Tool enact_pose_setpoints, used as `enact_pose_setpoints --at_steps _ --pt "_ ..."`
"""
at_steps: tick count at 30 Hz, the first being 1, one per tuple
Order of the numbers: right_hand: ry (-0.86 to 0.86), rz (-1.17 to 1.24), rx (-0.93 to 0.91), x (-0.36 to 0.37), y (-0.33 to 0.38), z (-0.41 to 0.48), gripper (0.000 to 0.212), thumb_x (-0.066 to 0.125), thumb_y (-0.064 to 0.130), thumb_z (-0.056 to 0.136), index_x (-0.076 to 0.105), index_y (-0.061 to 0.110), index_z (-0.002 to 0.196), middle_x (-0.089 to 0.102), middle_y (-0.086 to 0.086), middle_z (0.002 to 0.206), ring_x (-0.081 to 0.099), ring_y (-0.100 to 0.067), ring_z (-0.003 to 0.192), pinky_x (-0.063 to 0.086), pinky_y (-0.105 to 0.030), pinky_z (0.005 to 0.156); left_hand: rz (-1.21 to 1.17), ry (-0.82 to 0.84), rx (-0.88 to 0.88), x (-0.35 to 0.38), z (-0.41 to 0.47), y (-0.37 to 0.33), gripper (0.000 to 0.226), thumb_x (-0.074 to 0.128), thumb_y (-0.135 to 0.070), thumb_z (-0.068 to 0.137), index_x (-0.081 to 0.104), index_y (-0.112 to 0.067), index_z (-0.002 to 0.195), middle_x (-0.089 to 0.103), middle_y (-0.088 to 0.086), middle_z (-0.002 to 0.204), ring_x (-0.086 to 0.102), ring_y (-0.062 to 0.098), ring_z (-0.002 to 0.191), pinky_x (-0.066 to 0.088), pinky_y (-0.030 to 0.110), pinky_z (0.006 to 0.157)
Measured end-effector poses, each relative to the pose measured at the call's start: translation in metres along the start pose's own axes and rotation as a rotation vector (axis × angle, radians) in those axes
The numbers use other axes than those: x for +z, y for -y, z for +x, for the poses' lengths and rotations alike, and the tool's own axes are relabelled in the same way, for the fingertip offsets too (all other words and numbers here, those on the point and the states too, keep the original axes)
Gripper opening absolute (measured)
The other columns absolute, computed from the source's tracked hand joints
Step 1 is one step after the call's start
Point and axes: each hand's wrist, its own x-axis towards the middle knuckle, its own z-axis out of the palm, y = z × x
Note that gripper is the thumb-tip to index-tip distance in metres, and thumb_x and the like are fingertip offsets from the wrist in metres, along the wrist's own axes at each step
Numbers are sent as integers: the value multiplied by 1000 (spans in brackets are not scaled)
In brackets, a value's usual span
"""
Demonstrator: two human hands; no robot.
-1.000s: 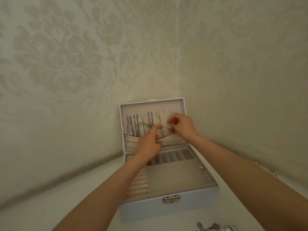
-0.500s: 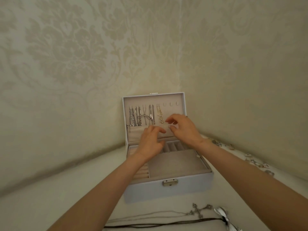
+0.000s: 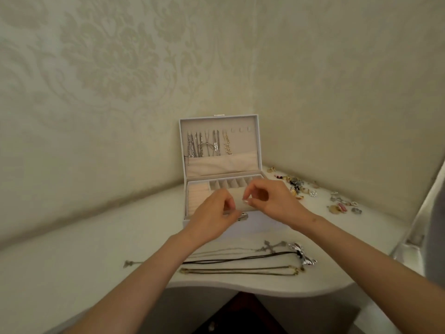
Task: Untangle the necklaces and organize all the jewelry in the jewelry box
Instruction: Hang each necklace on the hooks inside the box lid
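Seemingly between necklaces, your left hand (image 3: 212,219) and right hand (image 3: 277,204) hover curled over the open white jewelry box (image 3: 259,141), grip undeterminable; next, I judge, lift the black cord necklace (image 3: 240,260) cleanly.

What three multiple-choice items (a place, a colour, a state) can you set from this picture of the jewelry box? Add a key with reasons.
1. Where do the loose earrings and rings lie? A on the table, right of the box; B inside the box; C on the floor.
2. What colour is the box outside? A black; B white; C red.
3. How is the lid? A shut; B taken off; C open, upright.
Key: 1 A, they are scattered on the table beside the box; 2 B, its front wall is white; 3 C, it stands up with chains hanging inside.
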Motion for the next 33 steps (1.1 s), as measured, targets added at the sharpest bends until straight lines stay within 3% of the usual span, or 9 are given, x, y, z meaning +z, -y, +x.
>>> enact_pose_setpoints --at_steps 6,11,16,18,21,24,33 --pt "295 -219 84 -8 -7 -28 11 74 23 78 69 33 76 49 10 53 44 -3 52 35 -22 59 115 13 152 7 -21 10 15 66 -9 81 58 -21 86 48 -4 110 46 12 107 32 19 93" --pt "440 -389 134 -18 -15 -35 23 75 39 75 69 34 96 52 13 65 47 0 62 36 -21 63 216 -49 160 16 -22 10 12 67 -11 81 64 -18 91 48 -4 115 43 15 107 24 18 88" --pt "473 -369 152 -17 -23 -39 24 76 39 73 68 35 95 53 13 68 48 -1 64 37 -22 63 286 -195 152 26 -25 5 19 70 -8 74 62 -20 87 49 -3 106 40 15 103 19 19 82" --pt "480 -366 153 -17 -25 -38 24 76 38 73 68 35 95 53 13 67 48 -1 62 36 -23 62 302 -282 233 27 -27 -3 20 72 -10 71 60 -19 84 49 -2 97 40 14 94 22 21 78" --pt "476 -377 150 -17 -28 -37 25 77 40 72 67 36 95 52 14 67 47 -1 62 36 -22 61 299 -66 265 29 -30 -19 11 62 -29 87 56 -22 93 51 -11 89 52 12 86 36 24 71" --pt "469 -373 147 -15 -28 -38 25 76 38 73 66 34 95 50 14 68 46 -1 63 34 -21 59 420 144 167 36 -24 -25 24 55 -43 90 55 -24 105 62 -7 94 58 13 92 41 27 74" --pt "478 -355 187 -11 -30 -39 19 74 33 78 62 32 93 49 13 69 45 -1 64 34 -21 59 350 247 16 49 -15 -21 19 61 -36 88 61 -20 98 67 0 102 60 19 97 42 29 77"
